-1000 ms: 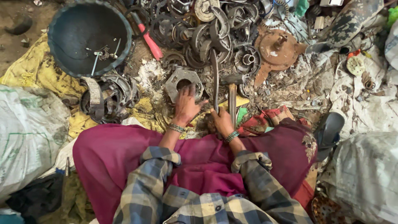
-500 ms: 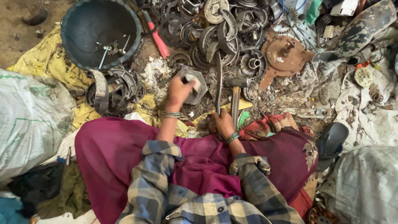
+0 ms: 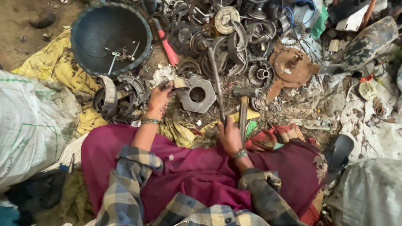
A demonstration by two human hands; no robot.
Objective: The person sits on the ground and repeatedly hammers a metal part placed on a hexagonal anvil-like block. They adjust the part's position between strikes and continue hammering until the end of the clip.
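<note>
- My right hand (image 3: pixel 229 136) was clenched around the lower end of a long, dark metal rod (image 3: pixel 217 83), which rose up and slightly left from my fist across the scrap.
- A hammer (image 3: pixel 244 109) lay just beside that hand, its wooden handle pointing toward me and its dark head at the far end; whether my fingers also gripped the handle I could not tell.
- My left hand (image 3: pixel 159 98) was pinched shut on a small, pale, grimy piece of metal (image 3: pixel 181 83), held at the left edge of a hexagonal plate (image 3: pixel 197 94).
- That plate looked grey and dirt-crusted, flat on the ground, with a round hole through its middle; it sat between my two hands, a little ahead of them.
- Both wrists wore beaded bangles, and my checked sleeves rested over a maroon cloth (image 3: pixel 188 167) on my lap.
- To the left of my left hand lay a heap of dark curved rings (image 3: pixel 121 94).
- Further out sat a large dark bowl (image 3: pixel 88 29) with a scalloped rim, holding a few small metal bits.
- A red-handled tool (image 3: pixel 167 44) lay just beside the bowl, to its right.
- A rusty round disc (image 3: pixel 291 67) lay off to the right, well apart from my hands.
- A white woven sack (image 3: pixel 33 121) stood at my left side.
</note>
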